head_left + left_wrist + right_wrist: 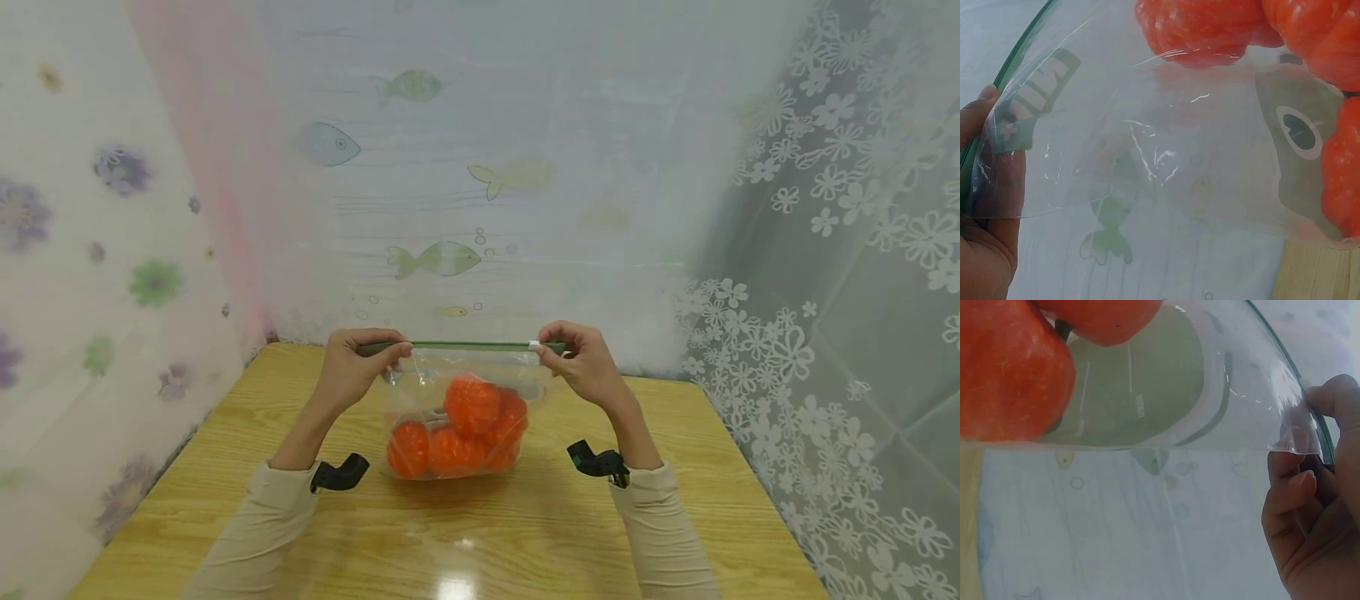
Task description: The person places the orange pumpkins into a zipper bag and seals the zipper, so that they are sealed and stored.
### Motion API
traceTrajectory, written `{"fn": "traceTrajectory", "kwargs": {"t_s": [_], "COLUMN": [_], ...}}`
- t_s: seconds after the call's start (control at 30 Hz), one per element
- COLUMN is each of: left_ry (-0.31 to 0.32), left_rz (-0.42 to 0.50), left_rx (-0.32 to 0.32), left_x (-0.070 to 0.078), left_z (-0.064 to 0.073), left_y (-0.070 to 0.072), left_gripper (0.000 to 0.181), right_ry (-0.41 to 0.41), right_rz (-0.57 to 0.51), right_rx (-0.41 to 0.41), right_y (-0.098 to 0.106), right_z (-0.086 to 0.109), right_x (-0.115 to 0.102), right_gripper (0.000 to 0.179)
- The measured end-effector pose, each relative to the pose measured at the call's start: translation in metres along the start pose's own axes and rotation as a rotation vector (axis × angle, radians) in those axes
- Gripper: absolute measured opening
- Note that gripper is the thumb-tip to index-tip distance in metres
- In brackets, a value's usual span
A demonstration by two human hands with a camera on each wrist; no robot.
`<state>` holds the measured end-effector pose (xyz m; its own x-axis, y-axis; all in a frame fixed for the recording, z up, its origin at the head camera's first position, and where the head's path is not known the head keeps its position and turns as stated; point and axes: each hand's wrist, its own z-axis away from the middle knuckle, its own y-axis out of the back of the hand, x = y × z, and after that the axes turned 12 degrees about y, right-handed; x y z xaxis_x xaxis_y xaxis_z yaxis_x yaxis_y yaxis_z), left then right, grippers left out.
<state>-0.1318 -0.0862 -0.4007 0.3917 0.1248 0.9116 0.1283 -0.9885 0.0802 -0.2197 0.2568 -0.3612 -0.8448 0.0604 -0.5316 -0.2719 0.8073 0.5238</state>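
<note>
A clear plastic zip bag (420, 379) with a green zip strip (472, 344) along its top hangs upright between both hands. Inside lie several ribbed red-orange fruits (471, 404) that look like small pumpkins or tomatoes. My left hand (352, 367) pinches the strip's left end between thumb and fingers. At the other end my right hand (588, 362) pinches the strip, its thumb by a white slider (533, 344). Green print (1300, 131) shows on the bag in the left wrist view. Whether the bag's bottom touches the table, I cannot tell.
The wood-grain table (480, 542) extends under the bag and arms. Behind it hangs a pale curtain (525, 250) printed with fish. Flowered sheets border the left and right sides. A black wrist mount (341, 472) is on each sleeve.
</note>
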Motion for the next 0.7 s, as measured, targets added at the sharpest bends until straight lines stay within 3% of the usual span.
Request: {"fn": "traceTrajectory", "kwargs": {"t_s": [0.47,0.7], "left_ry": [-0.021,-0.022], "left_rz": [0.012,0.005], "left_rx": [0.001,0.017], "left_x": [-0.001,-0.002], "left_z": [-0.001,-0.001], "left_y": [0.003,0.003], "left_gripper": [0.014,0.014], "right_ry": [-0.015,-0.016], "right_rz": [-0.048,-0.081], "right_rx": [0.056,0.098], "right_y": [0.011,0.007], "right_z": [0.011,0.013], "right_x": [0.007,0.007], "right_gripper": [0.004,0.004]}}
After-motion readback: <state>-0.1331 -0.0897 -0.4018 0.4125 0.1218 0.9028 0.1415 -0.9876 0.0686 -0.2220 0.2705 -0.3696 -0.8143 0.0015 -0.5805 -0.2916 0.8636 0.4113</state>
